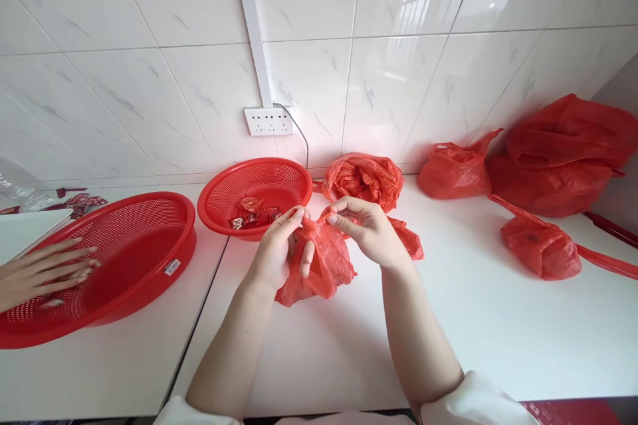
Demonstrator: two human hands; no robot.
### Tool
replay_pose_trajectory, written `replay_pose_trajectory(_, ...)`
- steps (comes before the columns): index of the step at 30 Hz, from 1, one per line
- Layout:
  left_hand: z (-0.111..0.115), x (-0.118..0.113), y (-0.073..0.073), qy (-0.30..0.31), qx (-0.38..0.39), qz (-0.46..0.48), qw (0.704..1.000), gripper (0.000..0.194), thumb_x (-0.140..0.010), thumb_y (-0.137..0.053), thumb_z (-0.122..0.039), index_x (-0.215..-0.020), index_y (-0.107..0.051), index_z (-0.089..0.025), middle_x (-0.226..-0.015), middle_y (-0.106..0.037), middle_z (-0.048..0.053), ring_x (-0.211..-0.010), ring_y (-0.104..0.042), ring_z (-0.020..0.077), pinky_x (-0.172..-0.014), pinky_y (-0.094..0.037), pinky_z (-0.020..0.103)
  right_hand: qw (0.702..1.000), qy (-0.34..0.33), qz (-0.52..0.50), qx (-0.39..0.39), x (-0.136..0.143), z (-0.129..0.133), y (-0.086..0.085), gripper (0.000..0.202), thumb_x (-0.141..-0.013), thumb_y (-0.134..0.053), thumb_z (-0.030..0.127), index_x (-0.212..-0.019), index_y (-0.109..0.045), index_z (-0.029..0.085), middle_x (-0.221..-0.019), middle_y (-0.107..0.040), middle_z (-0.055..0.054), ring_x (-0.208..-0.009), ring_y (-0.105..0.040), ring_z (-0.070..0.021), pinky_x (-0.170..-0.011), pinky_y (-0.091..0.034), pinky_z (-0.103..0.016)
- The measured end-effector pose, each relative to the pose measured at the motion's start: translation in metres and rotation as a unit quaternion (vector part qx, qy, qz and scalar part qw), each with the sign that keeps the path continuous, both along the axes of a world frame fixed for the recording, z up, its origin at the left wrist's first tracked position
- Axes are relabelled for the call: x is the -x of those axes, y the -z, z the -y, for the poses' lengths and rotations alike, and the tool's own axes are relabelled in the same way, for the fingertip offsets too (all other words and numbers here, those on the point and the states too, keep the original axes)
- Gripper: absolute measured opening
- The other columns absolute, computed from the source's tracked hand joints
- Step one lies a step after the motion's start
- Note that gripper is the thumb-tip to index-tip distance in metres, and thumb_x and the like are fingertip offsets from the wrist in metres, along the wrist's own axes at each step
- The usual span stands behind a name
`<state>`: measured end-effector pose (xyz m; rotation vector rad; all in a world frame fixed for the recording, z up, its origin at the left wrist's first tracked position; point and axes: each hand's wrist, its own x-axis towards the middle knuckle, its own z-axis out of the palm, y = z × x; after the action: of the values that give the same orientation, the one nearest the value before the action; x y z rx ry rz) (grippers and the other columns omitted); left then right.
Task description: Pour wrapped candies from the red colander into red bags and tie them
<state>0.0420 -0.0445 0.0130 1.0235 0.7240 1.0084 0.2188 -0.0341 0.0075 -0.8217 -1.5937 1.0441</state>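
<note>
A red plastic bag (323,262) hangs between my two hands, just above the white table. My left hand (279,246) pinches one side of its top, thumb and fingers closed on the film. With the thumb pressed against the fingers, my right hand (366,229) grips the other side. What the bag holds, if anything, is hidden by the crumpled film. Behind my left hand stands a smaller red basket (209,196) with several small wrapped packets (252,218) in it. A crumpled heap of red bags (366,179) lies just beyond my right hand.
Another person's hand (47,272) reaches into a large red basket (179,239) at the left. Tied red bags (453,169) and a bulky red bag (563,153) stand by the wall, right. A small knotted bag (543,249) lies nearer. A socket strip (269,121) is on the tiles.
</note>
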Motion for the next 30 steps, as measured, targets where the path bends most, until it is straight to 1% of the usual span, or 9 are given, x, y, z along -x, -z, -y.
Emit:
replay_pose_trajectory(3,-0.006,0.004,0.002,0.071,0.088,0.046,0.992,0.024,-0.092,-0.045,-0.039,-0.078,-0.046,-0.019,-0.049,-0.059,-0.001,-0.029,-0.045,0.0082,-0.031,-0.028,0.016,0.997,0.053,-0.056,0.0,0.001,-0.004,0.004,0.016,-0.086,-0.061,0.037,-0.087,-0.064,0.022,-0.089,-0.065,-0.003,-0.086,-0.06,-0.0178,-0.082,-0.047,-0.034)
replay_pose_trajectory(7,-0.012,0.005,0.004,0.015,0.107,0.075,0.991,0.019,-0.091,-0.049,-0.031,-0.079,-0.052,-0.016,-0.052,-0.058,0.0,-0.038,-0.048,0.0063,-0.038,-0.035,0.014,0.99,0.088,-0.032,-0.109,-0.008,0.0,0.0,0.009,-0.086,-0.062,0.031,-0.081,-0.065,0.023,-0.103,-0.059,-0.005,-0.103,-0.056,-0.0207,-0.095,-0.043,-0.039)
replay_pose_trajectory(10,-0.014,0.006,0.003,0.001,0.117,0.123,0.985,0.015,-0.09,-0.052,-0.027,-0.08,-0.053,-0.016,-0.058,-0.056,-0.001,-0.041,-0.044,0.003,-0.043,-0.039,0.013,0.984,-0.024,0.066,-0.162,-0.019,0.007,-0.008,0.006,-0.083,-0.064,0.022,-0.077,-0.065,0.023,-0.124,-0.052,-0.006,-0.123,-0.046,-0.0244,-0.105,-0.035,-0.043)
replay_pose_trajectory(13,-0.011,0.008,-0.001,0.048,0.117,0.155,0.98,0.016,-0.091,-0.049,-0.025,-0.078,-0.05,-0.015,-0.067,-0.053,-0.002,-0.039,-0.036,-0.0012,-0.04,-0.034,0.01,0.973,-0.137,0.116,-0.145,-0.023,0.009,-0.011,0.006,-0.081,-0.066,0.023,-0.087,-0.064,0.022,-0.135,-0.048,-0.007,-0.129,-0.041,-0.0258,-0.107,-0.034,-0.045)
replay_pose_trajectory(16,-0.005,0.01,-0.005,0.086,0.04,0.072,0.993,0.025,-0.094,-0.044,-0.034,-0.074,-0.044,-0.018,-0.059,-0.047,-0.005,-0.033,-0.031,0.0003,-0.033,-0.022,0.013,0.983,-0.161,0.04,-0.073,-0.013,0.005,-0.006,0.022,-0.09,-0.056,0.036,-0.108,-0.059,0.024,-0.133,-0.051,-0.007,-0.124,-0.047,-0.0226,-0.104,-0.038,-0.043)
replay_pose_trajectory(19,0.001,0.012,-0.008,0.097,-0.092,-0.09,0.987,0.025,-0.094,-0.04,-0.033,-0.075,-0.045,-0.019,-0.061,-0.052,-0.003,-0.039,-0.044,0.0063,-0.043,-0.035,0.02,0.991,-0.129,-0.026,-0.006,0.003,-0.003,0.003,0.033,-0.096,-0.039,0.044,-0.118,-0.056,0.025,-0.124,-0.057,-0.005,-0.117,-0.053,-0.0189,-0.102,-0.04,-0.038)
replay_pose_trajectory(22,0.003,0.018,-0.009,0.026,-0.239,-0.234,0.942,0.017,-0.09,-0.039,-0.019,-0.076,-0.05,-0.019,-0.072,-0.057,0.001,-0.06,-0.056,0.013,-0.065,-0.044,0.028,0.996,-0.081,-0.009,0.026,0.012,-0.011,0.011,0.034,-0.095,-0.042,0.047,-0.114,-0.059,0.025,-0.117,-0.061,-0.004,-0.111,-0.055,-0.0183,-0.099,-0.041,-0.035)
replay_pose_trajectory(27,-0.004,0.021,-0.003,-0.128,-0.424,-0.365,0.819,0.019,-0.079,-0.043,-0.006,-0.076,-0.055,-0.021,-0.088,-0.062,0.004,-0.086,-0.057,0.0193,-0.078,-0.042,0.031,0.999,-0.032,0.011,0.006,0.013,-0.015,0.015,0.029,-0.094,-0.046,0.042,-0.11,-0.062,0.024,-0.11,-0.061,-0.003,-0.104,-0.056,-0.0172,-0.096,-0.041,-0.033)
replay_pose_trajectory(30,-0.007,0.015,0.001,-0.139,-0.43,-0.303,0.839,0.018,-0.082,-0.045,-0.011,-0.082,-0.059,-0.022,-0.097,-0.064,0.006,-0.095,-0.058,0.0208,-0.085,-0.043,0.032,0.998,-0.049,0.001,0.035,0.012,-0.012,0.014,0.033,-0.091,-0.051,0.042,-0.119,-0.057,0.025,-0.092,-0.062,-0.001,-0.084,-0.059,-0.0153,-0.08,-0.047,-0.03)
